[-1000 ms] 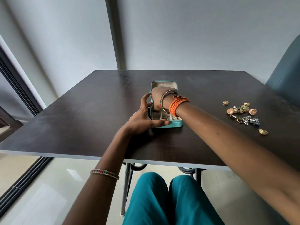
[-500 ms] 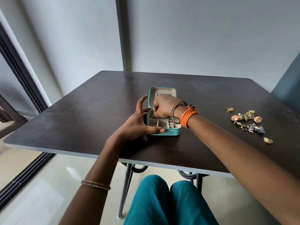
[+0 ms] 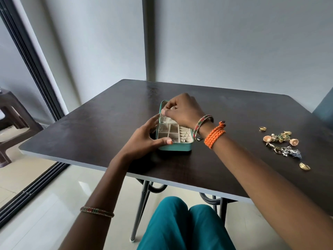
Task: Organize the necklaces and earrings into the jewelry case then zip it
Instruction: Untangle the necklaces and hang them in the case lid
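Jewelry case [image 3: 174,147], teal, sits open near the counter's [image 3: 90,134] front edge, lid upright at the far side. Cream compartments visible; small pieces lie in the front cells nearest the person. Left hand [image 3: 144,139] holds the case's left side, thumb pressed along the front rim, fingers curved round the left wall, as it did half a second ago. Right hand [image 3: 182,110] has risen from the tray to the lid's inner face; fingertips pinch a thin wire-like piece [image 3: 163,115] there, too small to identify. Loose earrings [image 3: 281,143] lie in a cluster well to the right of the case, unchanged. Orange bracelet [image 3: 214,135] on right wrist.
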`<state>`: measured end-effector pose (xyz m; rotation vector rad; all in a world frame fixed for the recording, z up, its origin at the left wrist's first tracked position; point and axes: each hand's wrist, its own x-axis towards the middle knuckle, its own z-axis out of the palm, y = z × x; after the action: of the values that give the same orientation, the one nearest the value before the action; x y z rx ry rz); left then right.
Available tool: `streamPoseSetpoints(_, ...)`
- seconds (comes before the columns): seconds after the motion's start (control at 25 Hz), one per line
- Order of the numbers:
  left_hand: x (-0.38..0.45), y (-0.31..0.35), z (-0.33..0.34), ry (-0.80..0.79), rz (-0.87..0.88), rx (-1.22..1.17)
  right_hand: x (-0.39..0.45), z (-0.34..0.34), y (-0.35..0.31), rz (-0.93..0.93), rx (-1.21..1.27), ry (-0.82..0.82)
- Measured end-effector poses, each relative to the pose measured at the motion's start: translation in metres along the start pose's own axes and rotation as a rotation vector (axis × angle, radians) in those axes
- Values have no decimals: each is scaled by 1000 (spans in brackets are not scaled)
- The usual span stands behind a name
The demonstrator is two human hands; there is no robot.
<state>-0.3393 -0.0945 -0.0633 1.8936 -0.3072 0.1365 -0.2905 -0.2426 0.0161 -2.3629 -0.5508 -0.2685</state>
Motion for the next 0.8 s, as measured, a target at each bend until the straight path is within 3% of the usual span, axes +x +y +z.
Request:
streamPoseSetpoints(0.2, -2, 32, 2, 374, 102, -283, -6, -30, -11, -27, 180, -2)
streamPoseSetpoints(0.4, 1, 76, 7, 313, 138, -328, -22, -50, -29, -48, 359, -59)
streamPoseSetpoints(0.52, -2, 83, 6, 373, 153, -366, -31, -55, -31, -20, 486, -92)
streamPoseSetpoints(0.8, -16, 101, 1, 414, 46, -501, -50, -70, -25, 101, 867, 38)
